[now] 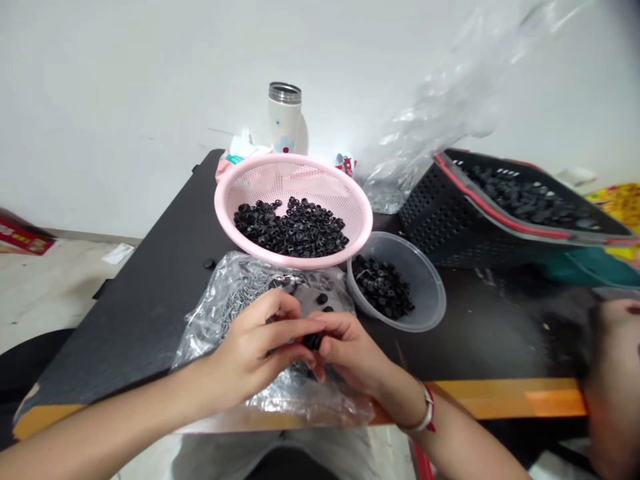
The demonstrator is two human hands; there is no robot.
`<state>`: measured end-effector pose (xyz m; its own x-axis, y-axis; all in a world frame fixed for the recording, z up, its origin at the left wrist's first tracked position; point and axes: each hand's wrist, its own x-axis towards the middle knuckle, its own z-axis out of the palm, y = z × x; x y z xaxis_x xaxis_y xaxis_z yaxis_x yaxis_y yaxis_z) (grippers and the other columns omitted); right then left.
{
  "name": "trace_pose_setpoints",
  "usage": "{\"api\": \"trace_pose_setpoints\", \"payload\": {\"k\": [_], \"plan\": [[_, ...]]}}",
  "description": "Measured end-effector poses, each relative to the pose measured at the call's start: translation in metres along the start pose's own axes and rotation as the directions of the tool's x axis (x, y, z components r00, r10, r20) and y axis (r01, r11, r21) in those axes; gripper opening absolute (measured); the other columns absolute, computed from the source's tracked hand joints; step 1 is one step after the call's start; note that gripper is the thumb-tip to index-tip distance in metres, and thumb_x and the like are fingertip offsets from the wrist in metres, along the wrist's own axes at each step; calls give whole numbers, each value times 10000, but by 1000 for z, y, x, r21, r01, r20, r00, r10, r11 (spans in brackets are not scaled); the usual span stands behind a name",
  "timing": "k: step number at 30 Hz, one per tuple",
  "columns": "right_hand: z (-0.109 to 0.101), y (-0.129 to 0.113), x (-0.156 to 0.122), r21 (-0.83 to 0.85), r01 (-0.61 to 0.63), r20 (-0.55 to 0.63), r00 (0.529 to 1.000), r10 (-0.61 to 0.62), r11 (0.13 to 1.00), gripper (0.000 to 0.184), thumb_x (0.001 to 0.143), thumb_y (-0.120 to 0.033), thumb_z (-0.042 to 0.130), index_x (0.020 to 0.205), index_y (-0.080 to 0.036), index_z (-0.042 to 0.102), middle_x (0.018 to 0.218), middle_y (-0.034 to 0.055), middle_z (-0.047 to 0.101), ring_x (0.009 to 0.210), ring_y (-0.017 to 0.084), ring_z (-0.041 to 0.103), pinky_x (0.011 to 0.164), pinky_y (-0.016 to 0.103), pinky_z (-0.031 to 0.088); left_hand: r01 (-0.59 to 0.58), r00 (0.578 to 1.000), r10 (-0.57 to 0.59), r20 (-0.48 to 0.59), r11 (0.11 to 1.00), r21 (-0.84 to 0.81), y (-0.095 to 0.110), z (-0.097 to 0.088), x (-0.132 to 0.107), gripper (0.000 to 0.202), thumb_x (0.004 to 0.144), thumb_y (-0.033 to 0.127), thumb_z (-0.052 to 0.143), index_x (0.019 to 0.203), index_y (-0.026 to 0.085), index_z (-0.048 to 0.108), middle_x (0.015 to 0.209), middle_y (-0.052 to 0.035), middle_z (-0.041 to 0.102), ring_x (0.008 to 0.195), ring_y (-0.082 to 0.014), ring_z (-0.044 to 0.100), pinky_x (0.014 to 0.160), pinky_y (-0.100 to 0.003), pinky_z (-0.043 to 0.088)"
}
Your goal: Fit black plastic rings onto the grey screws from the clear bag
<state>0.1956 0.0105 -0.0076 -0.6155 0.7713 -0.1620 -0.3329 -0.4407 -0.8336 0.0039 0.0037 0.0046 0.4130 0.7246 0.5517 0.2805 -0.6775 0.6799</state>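
My left hand (267,337) and my right hand (345,350) meet over a clear plastic bag near the table's front edge. Between their fingertips is a small round black plastic part (313,341), partly hidden by the fingers. Both hands are closed around it. Beneath them, the clear plastic bag (200,340) bears many thin metal screws or pins (245,293) and a few loose black parts (323,299). Just beyond stands a pink colander (295,167) with many black ring-like parts (300,230). At its right, a clear plastic bowl (427,293) holds small black parts (383,287).
A black basket (435,213) with red edging, filled with black pieces, stands at the right. Behind the colander is a white tumbler (285,120). Another person's arm (617,380) is at the far right. A lone black part (209,264) lies on the black table (150,287).
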Motion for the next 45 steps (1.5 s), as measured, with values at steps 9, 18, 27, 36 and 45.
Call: {"api": "trace_pose_setpoints", "payload": {"k": [9, 18, 27, 36, 45], "plan": [[-1, 1, 2, -266, 115, -56, 989, -134, 957, 362, 655, -520, 831, 675, -167, 754, 666, 19, 613, 562, 109, 536, 500, 212, 448, -44, 998, 44, -42, 999, 11, -6, 12, -7, 305, 937, 240, 570, 1227, 274, 656, 911, -37, 517, 799, -149, 529, 712, -268, 503], [-8, -19, -7, -876, 313, 82, 847, -525, 368, 206, 964, -300, 534, 1109, -202, 642, 1074, 102, 619, 953, 199, 619, 741, 298, 539, 102, 969, -123, -215, 989, -107, -3, -8, 3, 238, 952, 218, 534, 1134, 238, 686, 993, -40, 560, 868, -149, 562, 766, -246, 491], [-19, -3, 12, -862, -136, -20, 972, -235, -489, 180, 943, -147, 510, 1114, -147, 564, 1132, 150, 597, 919, 259, 624, 691, 361, 577, 95, 950, -128, -285, 988, -126, -2, -14, 7, 273, 947, 96, 480, 1034, 215, 711, 978, -14, 574, 887, -111, 573, 791, -202, 469], [-15, -11, 9, -904, -60, 21, 983, -184, -424, 224, 867, -37, 502, 1055, -116, 597, 1098, 150, 599, 931, 255, 647, 802, 394, 579, 75, 941, -104, -322, 992, -101, -4, -12, 9, 276, 950, 115, 459, 977, 180, 726, 919, -8, 575, 842, -100, 577, 771, -196, 456], [-11, -109, -24, -842, -70, 415, 549, -726, -535, 230, 890, -127, 586, 1108, -181, 633, 1148, 116, 630, 1080, 231, 605, 876, 342, 533, 94, 912, -116, -395, 993, -76, -4, -18, 10, 278, 952, 119, 456, 959, 202, 721, 949, -8, 600, 848, -109, 577, 754, -213, 453]]}}
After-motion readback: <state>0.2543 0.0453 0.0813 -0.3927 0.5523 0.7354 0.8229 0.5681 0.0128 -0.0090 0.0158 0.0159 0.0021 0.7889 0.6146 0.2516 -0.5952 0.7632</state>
